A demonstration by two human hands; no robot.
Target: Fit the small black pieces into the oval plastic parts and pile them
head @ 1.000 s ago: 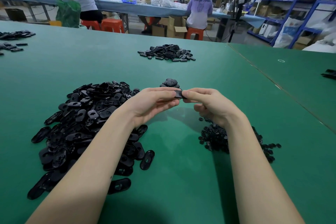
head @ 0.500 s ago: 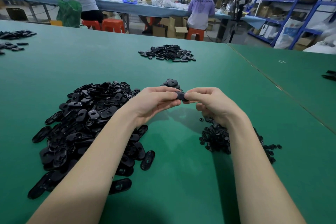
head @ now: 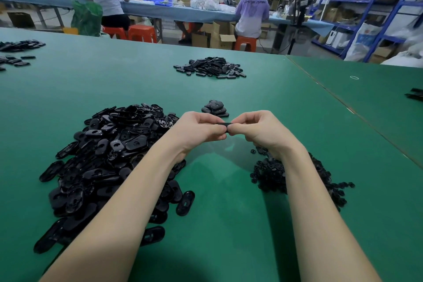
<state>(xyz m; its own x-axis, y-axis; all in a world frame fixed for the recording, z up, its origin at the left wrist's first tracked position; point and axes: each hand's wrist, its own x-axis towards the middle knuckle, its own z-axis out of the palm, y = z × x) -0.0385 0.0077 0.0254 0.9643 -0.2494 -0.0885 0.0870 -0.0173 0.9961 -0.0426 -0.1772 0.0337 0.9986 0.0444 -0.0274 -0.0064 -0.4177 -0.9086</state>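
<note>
A: Head view. Risk: the small black piece could seat crooked or slip from the pinch, since fingers hide the joint.

B: Hands?

A: Left hand (head: 201, 130) and right hand (head: 256, 129), both curled tight, pinch one oval part (head: 224, 124) between them. Finished pile (head: 215, 109) just beyond; loose ovals (head: 109, 158) left, small pieces (head: 274, 174) under right wrist, on tabletop (head: 229, 213).

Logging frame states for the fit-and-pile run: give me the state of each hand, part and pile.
Left hand: pinching the oval part.
Right hand: pinching the same part's other end.
Oval part: held edge-on above the table, between both hands.
Oval pile: loose heap, left.
Small pieces: loose heap, right.
Small stack: piled just beyond the hands.
</note>
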